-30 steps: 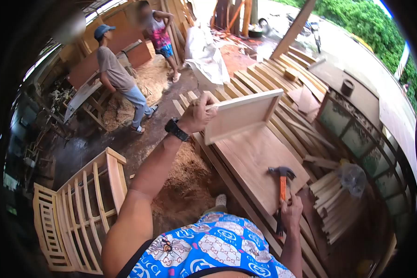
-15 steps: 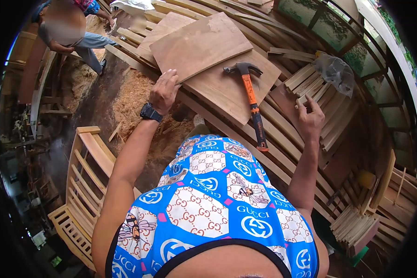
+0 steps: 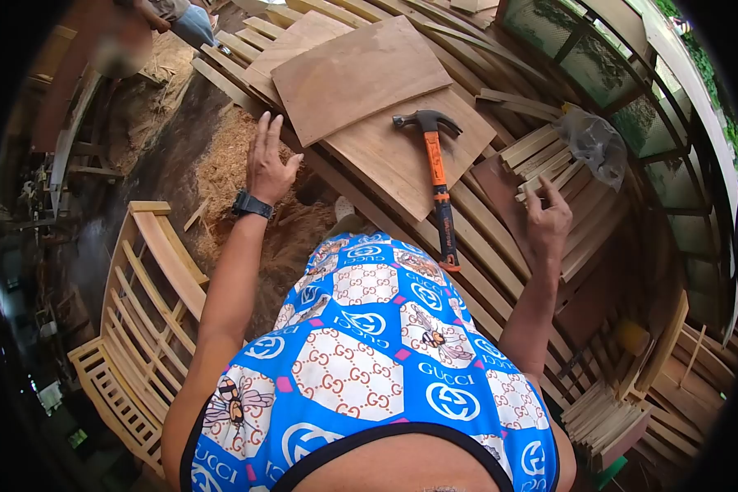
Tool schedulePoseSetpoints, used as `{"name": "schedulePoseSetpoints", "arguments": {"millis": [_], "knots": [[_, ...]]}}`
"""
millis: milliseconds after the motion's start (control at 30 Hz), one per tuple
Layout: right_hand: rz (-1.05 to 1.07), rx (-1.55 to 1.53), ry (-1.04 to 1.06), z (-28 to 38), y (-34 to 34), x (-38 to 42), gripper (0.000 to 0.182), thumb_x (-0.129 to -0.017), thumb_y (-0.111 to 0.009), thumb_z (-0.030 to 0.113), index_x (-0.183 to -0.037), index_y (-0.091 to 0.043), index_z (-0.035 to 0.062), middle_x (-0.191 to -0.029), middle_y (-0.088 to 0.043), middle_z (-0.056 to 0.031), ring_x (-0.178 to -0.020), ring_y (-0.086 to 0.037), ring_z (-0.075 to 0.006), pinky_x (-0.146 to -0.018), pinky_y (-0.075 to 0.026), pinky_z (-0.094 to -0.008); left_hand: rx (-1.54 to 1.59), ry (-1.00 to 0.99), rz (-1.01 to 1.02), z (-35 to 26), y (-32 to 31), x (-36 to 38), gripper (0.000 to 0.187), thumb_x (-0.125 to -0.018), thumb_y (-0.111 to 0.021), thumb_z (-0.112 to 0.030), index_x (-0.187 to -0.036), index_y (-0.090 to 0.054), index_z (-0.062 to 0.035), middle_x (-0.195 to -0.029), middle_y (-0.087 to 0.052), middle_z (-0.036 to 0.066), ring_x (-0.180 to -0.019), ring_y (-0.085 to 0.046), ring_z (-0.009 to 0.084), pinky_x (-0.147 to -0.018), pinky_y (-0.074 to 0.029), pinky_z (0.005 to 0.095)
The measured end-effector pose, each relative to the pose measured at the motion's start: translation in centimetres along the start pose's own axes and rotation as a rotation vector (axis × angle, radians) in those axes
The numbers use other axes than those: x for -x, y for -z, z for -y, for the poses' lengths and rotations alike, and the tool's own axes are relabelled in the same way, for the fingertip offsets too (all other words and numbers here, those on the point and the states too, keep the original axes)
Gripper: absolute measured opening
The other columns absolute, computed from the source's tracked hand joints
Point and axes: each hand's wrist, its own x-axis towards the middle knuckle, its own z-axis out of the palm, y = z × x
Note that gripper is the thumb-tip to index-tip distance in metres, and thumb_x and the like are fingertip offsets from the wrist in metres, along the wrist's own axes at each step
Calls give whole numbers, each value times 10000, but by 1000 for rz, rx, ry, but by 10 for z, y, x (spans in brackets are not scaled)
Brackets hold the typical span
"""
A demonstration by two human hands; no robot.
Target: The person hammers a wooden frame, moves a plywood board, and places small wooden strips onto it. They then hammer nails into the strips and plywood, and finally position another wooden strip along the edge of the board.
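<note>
My left hand is open, its fingers stretched out over the sawdust. It is just off the near left edge of the upper wooden board. That board rests askew on a lower board. A claw hammer with an orange and black handle lies across the lower board, its head towards the far side. At the right my right hand is raised by the ends of some wooden slats, fingers bent and tips close together. I cannot make out what is in them.
Long timber strips lie under the boards. A clear plastic bag sits on the slats at the right. Sawdust covers the floor at left, near a slatted wooden frame. Another person is at the far left.
My left hand has let go of the upper board's edge and moved left, its fingers spreading. My right hand has stayed near the slats. The other person has moved further towards the top edge.
</note>
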Motion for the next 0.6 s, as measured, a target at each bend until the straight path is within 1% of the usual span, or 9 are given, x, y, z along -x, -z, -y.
{"name": "schedulePoseSetpoints", "arguments": {"millis": [67, 167, 333, 367, 433, 467, 500, 567, 600], "knots": [[156, 14, 74, 9, -24, 14, 416, -906, -763, 183, -1288, -707, 30, -855, -708, -125, -740, -646, -198, -726, -536, -331, -13, -7, 134, -3, -12, 2, 892, -784, -840, -185, -1568, -416, -132, -1664, -297, 193, -1456, -403, 412, -1185, -380, 501], [361, -17, 165, 28, -49, 41, 449, -875, -753, 158, -1297, -688, 22, -883, -703, -159, -762, -673, -283, -741, -540, -380, -180, -159, 162, 3, -31, -6, 843, -805, -818, -172, -1557, -442, -134, -1656, -330, 169, -1454, -410, 402, -1185, -375, 513], [403, -44, 118, 45, -47, 57, 473, -838, -726, 101, -1302, -679, 20, -910, -700, -179, -793, -680, -328, -764, -541, -413, -326, -432, -23, 20, -19, -41, 555, -920, -716, -172, -1453, -573, -115, -1474, -589, 121, -1394, -517, 344, -1171, -389, 513], [382, -41, 119, 42, -45, 58, 481, -828, -718, 84, -1303, -678, 20, -908, -696, -182, -798, -681, -333, -769, -540, -420, -335, -447, -34, 20, -7, -53, 555, -920, -716, -172, -1453, -573, -115, -1474, -589, 121, -1394, -517, 344, -1171, -389, 513], [345, -44, 140, 33, -38, 59, 466, -841, -737, 106, -1295, -680, 15, -888, -684, -188, -782, -673, -339, -754, -538, -418, -149, -510, -147, 4, 28, -79, 435, -959, -686, -179, -1379, -612, -91, -1426, -624, 119, -1370, -547, 335, -1173, -394, 513], [314, -12, 160, 29, -34, 60, 453, -856, -757, 118, -1290, -684, 11, -879, -689, -175, -761, -668, -306, -737, -536, -400, -92, -565, -225, -13, 48, -93, 302, -1011, -645, -191, -1287, -637, -69, -1295, -689, 143, -1242, -641, 359, -1072, -485, 489], [284, 21, 181, 26, -31, 62, 441, -871, -777, 129, -1285, -688, 7, -870, -693, -163, -741, -663, -272, -720, -533, -382, -105, -569, -240, -23, 60, -101, 302, -1011, -645, -191, -1287, -637, -69, -1295, -689, 143, -1242, -641, 359, -1072, -485, 489], [268, 9, 181, 19, -30, 67, 440, -868, -777, 126, -1281, -687, 2, -865, -691, -163, -732, -660, -271, -713, -532, -382, 252, -320, -229, -36, 77, -112, 245, -1037, -631, -204, -1217, -639, -38, -1143, -726, 182, -1083, -699, 406, -920, -552, 457], [261, 5, 165, 16, -29, 71, 440, -865, -777, 122, -1277, -687, -3, -859, -689, -162, -723, -657, -269, -707, -530, -383, 272, -266, -297, -39, 82, -116, 246, -1060, -617, -232, -1183, -630, -19, -1018, -733, 198, -940, -726, 391, -806, -559, 422]]}}
